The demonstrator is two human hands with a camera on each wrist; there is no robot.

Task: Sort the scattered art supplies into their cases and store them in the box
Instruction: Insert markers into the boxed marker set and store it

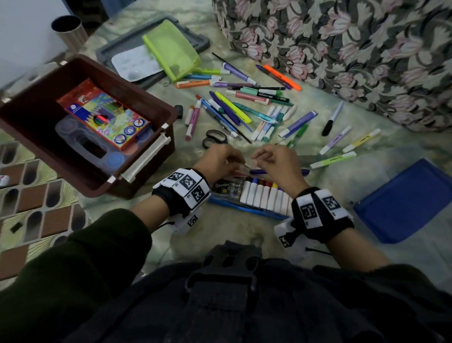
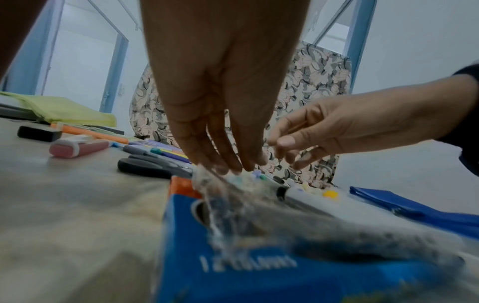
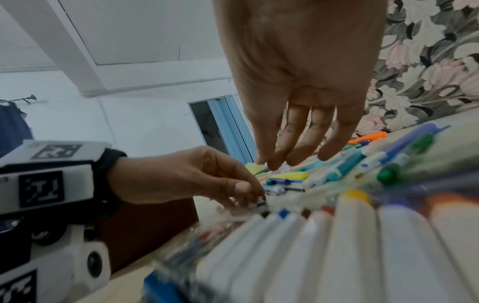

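Observation:
A clear-fronted marker case (image 1: 260, 196) with a blue back lies in front of me, holding a row of white markers (image 3: 337, 246). Both hands hover over its far end. My left hand (image 1: 230, 161) pinches the edge of the clear plastic flap (image 2: 220, 194) with its fingertips (image 3: 249, 194). My right hand (image 1: 261, 160) pinches the same flap a little to the right, thumb against fingertips (image 2: 285, 143). A purple pen (image 1: 282, 171) lies under the right hand. The brown storage box (image 1: 131, 188) stands open at left, with a coloured-pencil pack (image 1: 105, 114) on a clear case inside.
Many loose pens and highlighters (image 1: 235, 109) and black scissors (image 1: 214, 138) lie beyond the hands. A green mesh pouch (image 1: 173, 49) and white palette (image 1: 136, 63) rest on a grey lid (image 1: 111, 52). A blue case (image 1: 407, 202) lies right. Floral upholstery (image 1: 354, 47) borders the back.

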